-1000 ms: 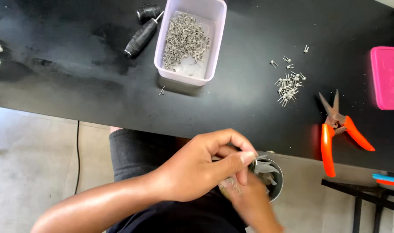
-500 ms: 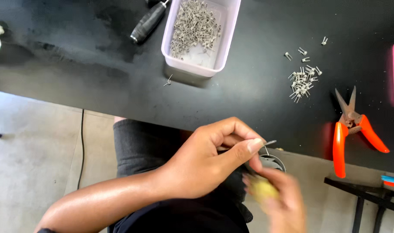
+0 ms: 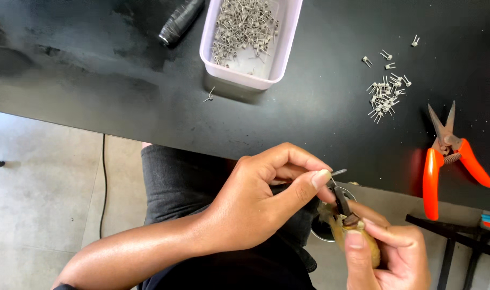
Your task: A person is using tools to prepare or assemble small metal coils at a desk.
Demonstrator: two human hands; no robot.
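Observation:
My left hand (image 3: 266, 198) pinches a small metal wire piece (image 3: 339, 172) between thumb and forefinger, just below the black table's front edge. My right hand (image 3: 387, 249) grips a small yellowish-handled tool (image 3: 344, 212) whose dark tip points up at the wire piece. Both hands hover over my lap, above a round dark container (image 3: 325, 228) that is mostly hidden behind them.
On the black table (image 3: 121, 96) stand a pale pink tub (image 3: 280, 59) full of small metal parts, a black wrapped handle (image 3: 180, 21), a loose pile of small metal pieces (image 3: 384, 94), a stray piece (image 3: 209, 95) and orange-handled snips (image 3: 449, 156). A dark rack (image 3: 459, 236) stands lower right.
My right hand has come out from behind the left, now holding the tool up to the wire piece. The view has shifted, so the table things sit further right and higher.

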